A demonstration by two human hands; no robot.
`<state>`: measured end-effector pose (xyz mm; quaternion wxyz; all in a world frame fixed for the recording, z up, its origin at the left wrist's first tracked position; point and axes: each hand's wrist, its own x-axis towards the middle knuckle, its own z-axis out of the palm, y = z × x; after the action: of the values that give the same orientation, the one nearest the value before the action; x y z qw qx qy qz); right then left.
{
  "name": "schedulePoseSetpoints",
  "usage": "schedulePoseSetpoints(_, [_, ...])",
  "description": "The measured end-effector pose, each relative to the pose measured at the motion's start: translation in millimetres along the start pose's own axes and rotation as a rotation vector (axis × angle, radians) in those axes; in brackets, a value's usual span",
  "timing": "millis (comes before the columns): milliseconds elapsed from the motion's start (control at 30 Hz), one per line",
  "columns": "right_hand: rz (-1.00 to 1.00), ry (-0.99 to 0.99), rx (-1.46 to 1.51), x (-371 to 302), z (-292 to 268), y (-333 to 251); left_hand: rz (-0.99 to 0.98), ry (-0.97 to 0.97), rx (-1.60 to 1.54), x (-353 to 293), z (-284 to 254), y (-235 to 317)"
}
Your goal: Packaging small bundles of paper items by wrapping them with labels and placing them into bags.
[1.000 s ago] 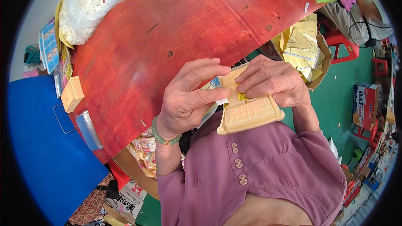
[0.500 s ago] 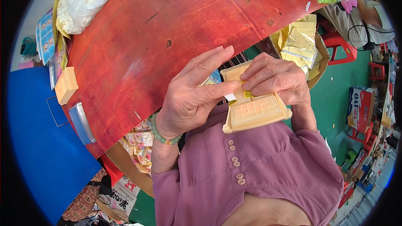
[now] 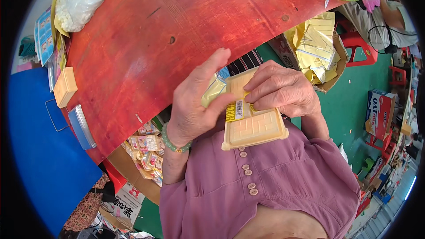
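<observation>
Head view: the right hand [image 3: 283, 90] is closed on the side of a cream box [image 3: 255, 127], with its fingers bent over it. The left hand [image 3: 195, 99] is quite open, its fingers stretched upward, and its thumb touches a yellow label [image 3: 234, 111] on the box. This box is before the purple shirt [image 3: 274, 168], near the edge of the red worktop [image 3: 155, 57].
</observation>
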<state>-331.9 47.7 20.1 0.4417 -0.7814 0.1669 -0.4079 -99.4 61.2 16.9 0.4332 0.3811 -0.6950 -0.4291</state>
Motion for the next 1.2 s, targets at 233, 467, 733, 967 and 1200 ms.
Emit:
schedulePoseSetpoints(233, [-0.034, 0.031, -0.146, 0.2, 4.4, 1.9, -0.024, 0.268, -0.036, -35.8, -17.1, -9.9])
schedulePoseSetpoints(467, [-0.052, 0.068, -0.181, 4.2, 10.5, 2.5, 0.178, 0.107, 0.122, -39.6, 2.1, -6.9])
schedulePoseSetpoints(733, [-0.079, 0.075, -0.156, 5.3, 16.6, 4.1, 0.266, 0.078, 0.097, -31.1, 4.0, -11.3])
schedulePoseSetpoints(967, [-0.065, 0.073, -0.058, 9.4, 22.3, 10.2, 0.280, 0.039, 0.098, -26.1, 1.0, -11.5])
schedulePoseSetpoints(1200, [-0.026, 0.015, -0.093, 14.3, 26.8, 13.1, 0.347, 0.114, 0.095, -26.9, 0.5, -17.9])
